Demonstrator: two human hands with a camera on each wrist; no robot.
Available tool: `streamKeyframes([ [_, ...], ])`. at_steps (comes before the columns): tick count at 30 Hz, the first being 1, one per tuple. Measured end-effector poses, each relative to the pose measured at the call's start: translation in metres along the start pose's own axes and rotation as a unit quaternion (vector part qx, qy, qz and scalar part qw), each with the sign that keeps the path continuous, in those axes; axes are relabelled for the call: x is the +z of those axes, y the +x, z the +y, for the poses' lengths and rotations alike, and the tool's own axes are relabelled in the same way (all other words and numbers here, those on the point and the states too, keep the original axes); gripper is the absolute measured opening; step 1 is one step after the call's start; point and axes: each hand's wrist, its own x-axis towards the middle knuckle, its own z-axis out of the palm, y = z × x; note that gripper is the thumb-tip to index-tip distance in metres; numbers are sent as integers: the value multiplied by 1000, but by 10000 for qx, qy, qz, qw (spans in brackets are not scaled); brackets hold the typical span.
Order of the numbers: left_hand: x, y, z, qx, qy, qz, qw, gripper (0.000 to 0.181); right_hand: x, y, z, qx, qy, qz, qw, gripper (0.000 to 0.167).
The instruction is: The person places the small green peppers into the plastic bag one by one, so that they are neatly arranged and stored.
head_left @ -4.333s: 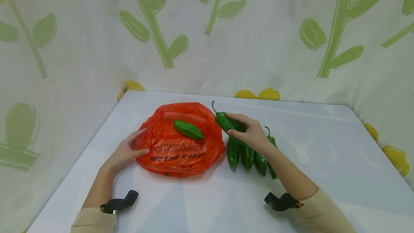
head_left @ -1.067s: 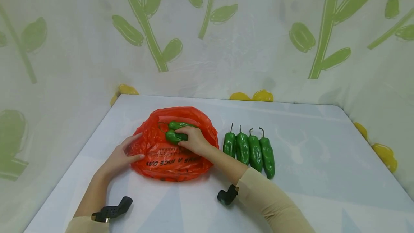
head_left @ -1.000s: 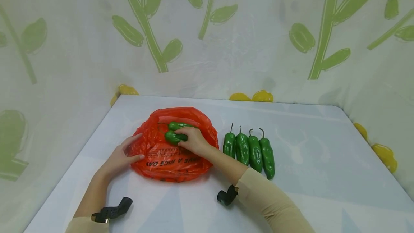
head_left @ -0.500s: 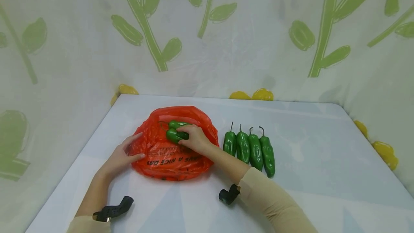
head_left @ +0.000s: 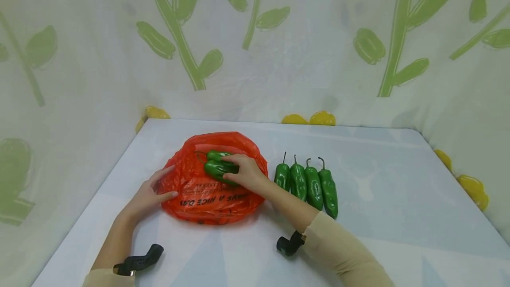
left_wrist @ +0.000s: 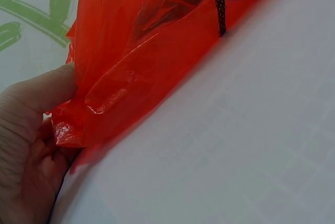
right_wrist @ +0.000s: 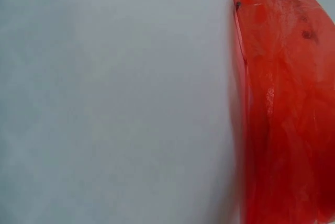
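A crumpled red plastic bag [head_left: 207, 209] with black lettering lies on the table, mouth facing up. Two green peppers sit in it side by side: a nearer pepper [head_left: 217, 169] and a farther pepper [head_left: 215, 154], partly covered by my fingers. My right hand [head_left: 249, 174] is over the bag, thumb and fingers spread loosely about the lower end of the nearer pepper. At the bag's left side my left hand [head_left: 149, 196] rests with thumb and fingers spread apart. In the left wrist view, my left hand [left_wrist: 31, 114] touches the red bag [left_wrist: 125, 72].
To the right of the bag, several green peppers [head_left: 314, 186] lie in a row with their stems pointing away. They rest on a white table [head_left: 382, 216]. Behind stands a pale curtain [head_left: 311, 79] with painted plants.
My right hand carried a pepper from the row leftward into the bag, beside the first one. Since half a second ago it has eased off that pepper rightward. My left hand stays put.
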Motion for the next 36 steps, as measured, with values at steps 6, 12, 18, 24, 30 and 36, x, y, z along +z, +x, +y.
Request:
streamKeyframes([
  [6,1,-1,1,-24,-48,30,10000,83,-7,-7,0,-135,279,126,9994,49],
  [12,0,1,1,-43,-49,12,10000,84,-15,-14,-3,-275,362,291,9985,52],
  [18,0,1,1,-60,-38,35,10000,83,-25,-23,-5,-452,469,387,9971,54],
  [24,3,2,-2,-49,-8,54,10000,82,-40,-34,-4,-618,502,527,9954,55],
  [30,3,-1,0,-48,-14,111,9999,82,-53,-44,-5,-655,306,586,9957,53],
  [36,2,-3,3,-85,-44,131,9999,83,-66,-58,-5,-830,176,793,9932,56],
])
